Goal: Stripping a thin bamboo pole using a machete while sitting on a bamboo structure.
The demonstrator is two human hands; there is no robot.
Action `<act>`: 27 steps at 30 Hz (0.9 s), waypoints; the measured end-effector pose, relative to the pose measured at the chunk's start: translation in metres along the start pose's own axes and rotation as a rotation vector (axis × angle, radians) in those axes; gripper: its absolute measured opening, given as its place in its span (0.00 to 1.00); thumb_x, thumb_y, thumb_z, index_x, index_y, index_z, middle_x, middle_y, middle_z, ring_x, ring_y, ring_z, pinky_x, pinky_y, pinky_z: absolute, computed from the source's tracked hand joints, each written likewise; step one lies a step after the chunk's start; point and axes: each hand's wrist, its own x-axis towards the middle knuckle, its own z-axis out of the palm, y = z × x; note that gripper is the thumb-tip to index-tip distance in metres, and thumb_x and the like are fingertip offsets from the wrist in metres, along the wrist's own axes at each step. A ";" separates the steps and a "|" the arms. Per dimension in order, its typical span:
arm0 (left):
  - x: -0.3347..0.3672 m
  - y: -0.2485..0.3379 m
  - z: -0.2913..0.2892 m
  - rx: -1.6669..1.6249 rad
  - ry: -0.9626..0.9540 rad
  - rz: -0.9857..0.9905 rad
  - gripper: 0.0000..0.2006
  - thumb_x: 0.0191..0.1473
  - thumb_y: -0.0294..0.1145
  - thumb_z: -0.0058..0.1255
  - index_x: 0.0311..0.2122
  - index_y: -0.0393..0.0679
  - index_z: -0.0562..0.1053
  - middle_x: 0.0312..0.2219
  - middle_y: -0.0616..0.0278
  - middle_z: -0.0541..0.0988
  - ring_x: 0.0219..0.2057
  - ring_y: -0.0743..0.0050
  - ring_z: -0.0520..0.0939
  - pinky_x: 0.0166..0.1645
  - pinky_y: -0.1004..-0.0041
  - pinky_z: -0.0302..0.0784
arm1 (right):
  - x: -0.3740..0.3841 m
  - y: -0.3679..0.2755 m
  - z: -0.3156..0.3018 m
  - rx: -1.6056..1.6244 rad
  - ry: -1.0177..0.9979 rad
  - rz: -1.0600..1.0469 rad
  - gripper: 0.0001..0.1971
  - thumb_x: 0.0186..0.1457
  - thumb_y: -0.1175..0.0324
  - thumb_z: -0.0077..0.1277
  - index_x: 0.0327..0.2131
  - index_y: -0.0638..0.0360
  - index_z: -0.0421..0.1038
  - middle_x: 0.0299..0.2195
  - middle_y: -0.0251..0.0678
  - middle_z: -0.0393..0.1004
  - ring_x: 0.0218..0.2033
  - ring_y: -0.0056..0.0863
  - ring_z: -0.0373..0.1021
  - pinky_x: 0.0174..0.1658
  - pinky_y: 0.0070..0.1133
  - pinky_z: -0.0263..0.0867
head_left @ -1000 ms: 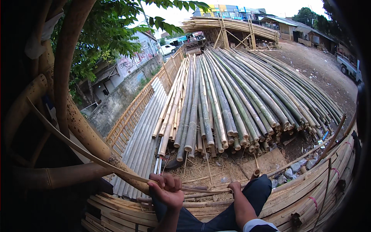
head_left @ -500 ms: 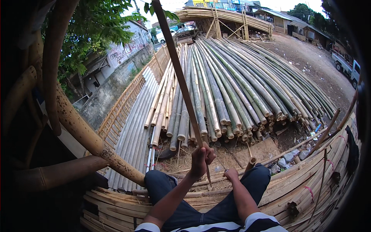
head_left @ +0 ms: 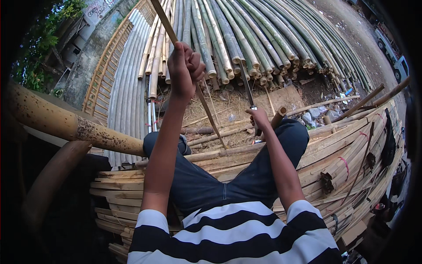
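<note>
My left hand [head_left: 184,72] is closed around a long, thin bamboo strip [head_left: 208,110]. The strip slants from the top of the view, and its lower end comes down by the bamboo poles in front of my lap. My right hand [head_left: 259,119] grips a machete [head_left: 247,86] by its handle, over my right knee. Its long dark blade points away from me toward the stacked bamboo, apart from the strip. A cut bamboo tube [head_left: 279,116] stands at an angle just right of that hand.
Under and around me lie split bamboo slats [head_left: 329,152]. Ahead is a large stack of bamboo poles [head_left: 224,37], with corrugated sheets [head_left: 127,88] and a bamboo lattice [head_left: 103,66] to its left. A thick pole [head_left: 110,136] juts in at left. Rubbish [head_left: 314,113] lies right.
The view has tipped downward. My left hand is raised farther out with the strip still held. My right hand has reached forward, and the machete's blade now shows clearly.
</note>
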 end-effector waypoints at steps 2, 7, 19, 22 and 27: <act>0.004 0.019 -0.003 0.007 0.028 0.027 0.23 0.60 0.58 0.36 0.23 0.51 0.55 0.12 0.76 0.48 0.10 0.88 0.44 0.13 0.80 0.38 | -0.020 -0.023 -0.008 0.048 -0.008 0.003 0.14 0.48 0.64 0.58 0.20 0.58 0.64 0.13 0.28 0.63 0.11 0.19 0.61 0.15 0.20 0.57; 0.013 0.049 -0.011 -0.008 0.064 0.055 0.22 0.62 0.56 0.34 0.23 0.52 0.55 0.12 0.76 0.48 0.11 0.87 0.44 0.14 0.80 0.37 | -0.080 -0.044 0.001 0.129 -0.058 -0.001 0.13 0.50 0.64 0.58 0.25 0.58 0.63 0.13 0.27 0.63 0.11 0.16 0.62 0.13 0.14 0.57; 0.018 0.002 -0.075 0.131 0.197 0.072 0.22 0.61 0.56 0.35 0.25 0.49 0.55 0.13 0.74 0.50 0.11 0.88 0.46 0.14 0.80 0.37 | -0.166 0.029 0.064 0.188 -0.116 0.186 0.10 0.52 0.68 0.52 0.29 0.64 0.64 0.15 0.32 0.67 0.12 0.19 0.65 0.15 0.17 0.62; 0.015 -0.001 -0.089 0.147 0.290 0.129 0.21 0.62 0.54 0.35 0.24 0.50 0.56 0.12 0.75 0.50 0.11 0.87 0.45 0.14 0.80 0.37 | -0.169 0.019 0.078 0.027 -0.132 0.137 0.11 0.54 0.67 0.52 0.27 0.61 0.63 0.14 0.30 0.66 0.10 0.19 0.64 0.13 0.17 0.60; 0.021 0.004 -0.121 0.180 0.368 0.166 0.20 0.63 0.53 0.32 0.24 0.50 0.57 0.12 0.74 0.50 0.11 0.87 0.45 0.14 0.79 0.37 | -0.173 -0.006 0.097 -0.091 -0.248 0.114 0.12 0.55 0.66 0.52 0.27 0.62 0.62 0.13 0.31 0.65 0.10 0.19 0.63 0.13 0.17 0.59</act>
